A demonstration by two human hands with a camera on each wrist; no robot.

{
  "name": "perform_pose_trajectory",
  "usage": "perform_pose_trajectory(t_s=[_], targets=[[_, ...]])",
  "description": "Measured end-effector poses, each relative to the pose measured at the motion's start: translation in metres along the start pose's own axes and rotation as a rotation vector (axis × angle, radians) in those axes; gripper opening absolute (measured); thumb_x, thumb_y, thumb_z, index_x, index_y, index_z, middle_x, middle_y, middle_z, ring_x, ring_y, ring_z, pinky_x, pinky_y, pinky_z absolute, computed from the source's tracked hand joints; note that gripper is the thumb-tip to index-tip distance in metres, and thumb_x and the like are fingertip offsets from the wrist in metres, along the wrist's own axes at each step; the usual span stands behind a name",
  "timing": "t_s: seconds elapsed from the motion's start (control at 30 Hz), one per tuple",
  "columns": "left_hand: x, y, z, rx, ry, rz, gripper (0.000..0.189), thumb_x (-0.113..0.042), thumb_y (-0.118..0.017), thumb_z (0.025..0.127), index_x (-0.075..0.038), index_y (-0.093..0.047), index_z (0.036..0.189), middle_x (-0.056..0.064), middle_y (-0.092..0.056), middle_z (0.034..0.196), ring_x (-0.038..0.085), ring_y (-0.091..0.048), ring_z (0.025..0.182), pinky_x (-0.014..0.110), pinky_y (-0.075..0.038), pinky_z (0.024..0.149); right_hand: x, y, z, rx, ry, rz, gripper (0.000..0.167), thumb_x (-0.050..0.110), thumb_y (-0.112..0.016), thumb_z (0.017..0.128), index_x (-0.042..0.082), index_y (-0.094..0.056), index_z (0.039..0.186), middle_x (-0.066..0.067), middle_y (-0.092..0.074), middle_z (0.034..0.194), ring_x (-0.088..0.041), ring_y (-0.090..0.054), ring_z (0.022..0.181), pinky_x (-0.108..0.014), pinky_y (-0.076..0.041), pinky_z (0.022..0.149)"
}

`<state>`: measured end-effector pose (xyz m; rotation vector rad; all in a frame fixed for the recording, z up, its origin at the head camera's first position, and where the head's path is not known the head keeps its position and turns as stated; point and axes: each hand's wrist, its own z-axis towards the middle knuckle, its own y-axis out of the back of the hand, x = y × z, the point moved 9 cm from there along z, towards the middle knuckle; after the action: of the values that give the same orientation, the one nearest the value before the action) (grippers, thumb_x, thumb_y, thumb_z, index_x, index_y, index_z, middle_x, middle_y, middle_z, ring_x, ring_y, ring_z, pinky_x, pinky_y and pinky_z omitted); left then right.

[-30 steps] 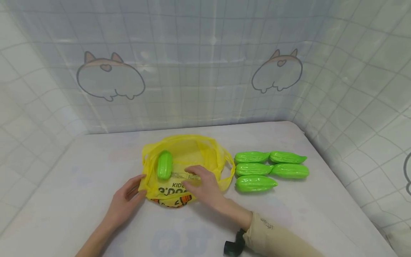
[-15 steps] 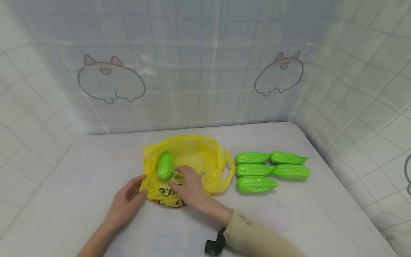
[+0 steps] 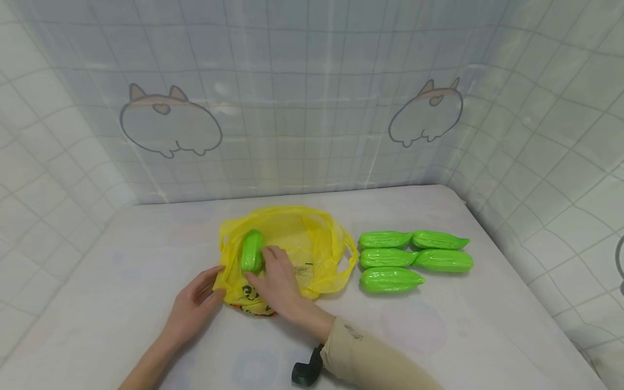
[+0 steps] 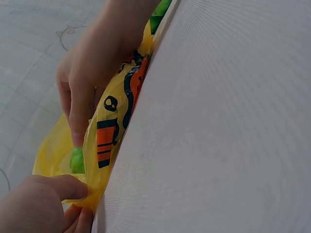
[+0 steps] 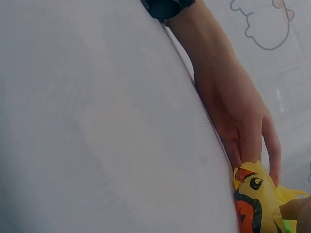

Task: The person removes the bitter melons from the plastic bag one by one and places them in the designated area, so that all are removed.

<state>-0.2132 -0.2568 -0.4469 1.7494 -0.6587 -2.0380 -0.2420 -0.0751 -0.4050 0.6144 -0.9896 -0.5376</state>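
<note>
A yellow plastic bag (image 3: 292, 233) with dark print lies on the table, its mouth spread wide. Inside, near its left side, one glossy green ridged gourd (image 3: 251, 252) resembles a toy bitter melon. My left hand (image 3: 192, 303) pinches the bag's left edge between thumb and fingers; the left wrist view shows this grip on the yellow film (image 4: 90, 191). My right hand (image 3: 280, 281) reaches into the bag, fingers along the gourd's right side and thumb near its lower end. In the left wrist view, a fairly straight finger of the right hand (image 4: 92, 73) comes down to the gourd (image 4: 77, 161).
Right of the bag, several more green gourds (image 3: 390, 280) lie in rows on the white table (image 3: 468, 330). A bag handle (image 3: 348, 260) loops out close to them. Grid-patterned sheeting (image 3: 302, 124) encloses the back and sides. A black wrist camera (image 3: 307, 372) hangs beneath the right sleeve.
My right hand has moved left across the bag until its fingers are at the gourd. The left hand has kept its pinch on the bag's edge. The gourds have hardly moved.
</note>
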Motion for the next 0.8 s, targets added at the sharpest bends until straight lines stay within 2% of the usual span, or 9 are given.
perform_pose_trajectory(t_s=[0.13, 0.4, 0.67, 0.8], targets=[[-0.0004, -0.0001, -0.0005, 0.001, 0.013, 0.006, 0.052, -0.019, -0.063, 0.099, -0.014, -0.046, 0.147, 0.015, -0.045, 0.153, 0.036, -0.046, 0.138, -0.001, -0.037, 0.096, -0.0019, -0.0032, 0.0001, -0.009, -0.013, -0.019, 0.056, 0.035, -0.077, 0.088, 0.001, -0.06, 0.129, -0.01, -0.06, 0.128, -0.021, -0.058, 0.115, -0.031, -0.054, 0.097], [-0.0019, -0.0004, -0.0014, -0.018, -0.032, -0.006, 0.049, -0.013, -0.064, 0.098, -0.011, -0.049, 0.145, 0.017, -0.047, 0.151, 0.039, -0.047, 0.136, -0.001, -0.037, 0.096, -0.0003, -0.0066, 0.0, -0.052, 0.019, -0.095, 0.06, 0.038, -0.08, 0.084, 0.0, -0.061, 0.125, -0.01, -0.061, 0.123, -0.021, -0.059, 0.11, -0.029, -0.055, 0.093], [0.0005, -0.0013, -0.0008, -0.006, 0.004, 0.005, 0.05, -0.017, -0.064, 0.099, -0.014, -0.048, 0.146, 0.014, -0.045, 0.153, 0.036, -0.046, 0.138, 0.001, -0.039, 0.097, -0.0018, -0.0091, -0.0015, -0.085, 0.054, -0.111, 0.052, 0.034, -0.081, 0.084, 0.0, -0.064, 0.12, -0.01, -0.064, 0.117, -0.021, -0.061, 0.104, -0.027, -0.057, 0.087], [0.0015, -0.0012, -0.0002, -0.001, 0.026, 0.014, 0.051, -0.019, -0.064, 0.099, -0.015, -0.047, 0.147, 0.014, -0.044, 0.154, 0.036, -0.045, 0.139, 0.005, -0.041, 0.099, -0.003, -0.0102, -0.0016, -0.081, 0.053, -0.103, 0.051, 0.033, -0.08, 0.086, 0.0, -0.064, 0.121, -0.009, -0.064, 0.118, -0.02, -0.061, 0.105, -0.026, -0.056, 0.089]])
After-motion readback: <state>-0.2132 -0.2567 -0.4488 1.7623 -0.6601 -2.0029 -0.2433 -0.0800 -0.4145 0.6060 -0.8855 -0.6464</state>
